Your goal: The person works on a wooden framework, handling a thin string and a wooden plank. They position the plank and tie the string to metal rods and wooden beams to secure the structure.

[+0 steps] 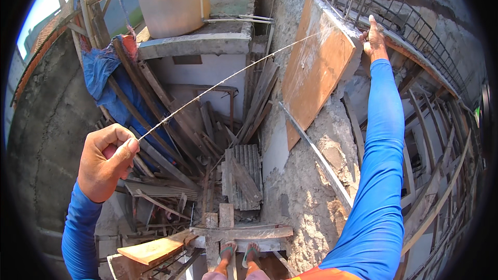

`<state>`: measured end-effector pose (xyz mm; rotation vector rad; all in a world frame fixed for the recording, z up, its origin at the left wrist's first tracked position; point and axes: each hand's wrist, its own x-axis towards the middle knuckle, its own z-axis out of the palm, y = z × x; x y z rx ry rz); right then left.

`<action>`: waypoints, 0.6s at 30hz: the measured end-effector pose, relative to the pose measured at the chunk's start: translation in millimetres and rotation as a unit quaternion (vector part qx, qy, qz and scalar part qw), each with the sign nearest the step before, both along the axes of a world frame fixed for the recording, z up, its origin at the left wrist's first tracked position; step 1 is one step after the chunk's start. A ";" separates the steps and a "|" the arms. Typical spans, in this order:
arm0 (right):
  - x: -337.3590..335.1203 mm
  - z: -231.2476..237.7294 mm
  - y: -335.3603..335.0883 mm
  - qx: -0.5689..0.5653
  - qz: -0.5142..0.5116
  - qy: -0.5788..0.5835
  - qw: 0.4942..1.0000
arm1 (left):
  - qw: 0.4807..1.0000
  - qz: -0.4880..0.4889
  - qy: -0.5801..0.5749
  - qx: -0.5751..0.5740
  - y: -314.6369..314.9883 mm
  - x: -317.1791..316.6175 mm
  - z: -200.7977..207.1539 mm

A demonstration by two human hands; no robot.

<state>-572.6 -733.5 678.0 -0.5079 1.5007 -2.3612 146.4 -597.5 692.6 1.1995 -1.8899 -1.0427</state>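
My left hand (109, 161), raised at the left, is closed in a pinch on a thin frayed string (218, 84). Pulled taut, the string slants up to the right, toward the top of a plywood board (321, 65). This board stands tilted against a rough concrete edge, with pale cement smears on its upper part. Beside its top right corner, my right hand (374, 40) rests at the concrete, one digit pointing up and the other fingers curled. What those fingers hold, if anything, is hidden.
My sandalled feet (250, 251) stand high on narrow planks (241, 232). Below lie loose timbers and a corrugated sheet (246, 176). A metal bar (316, 153) leans by the plywood. Rebar (420, 31) rises at the upper right; a large tank (171, 0) and blue tarp (104, 70) are left.
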 end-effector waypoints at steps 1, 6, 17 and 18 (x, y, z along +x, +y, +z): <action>0.3 -2.9 0.6 0.065 -0.024 0.038 0.997 | 1.000 0.001 -0.001 0.000 0.5 -0.2 0.1; 25.8 -6.7 25.0 0.248 -0.169 0.195 0.934 | 1.000 -0.001 -0.014 0.003 5.6 6.0 5.1; 16.4 -11.1 67.2 0.143 -0.100 0.230 0.957 | 1.000 0.000 -0.027 -0.004 14.4 10.9 11.8; 11.0 -11.6 72.6 0.119 -0.093 0.225 0.962 | 1.000 0.002 -0.026 -0.004 13.6 13.1 12.1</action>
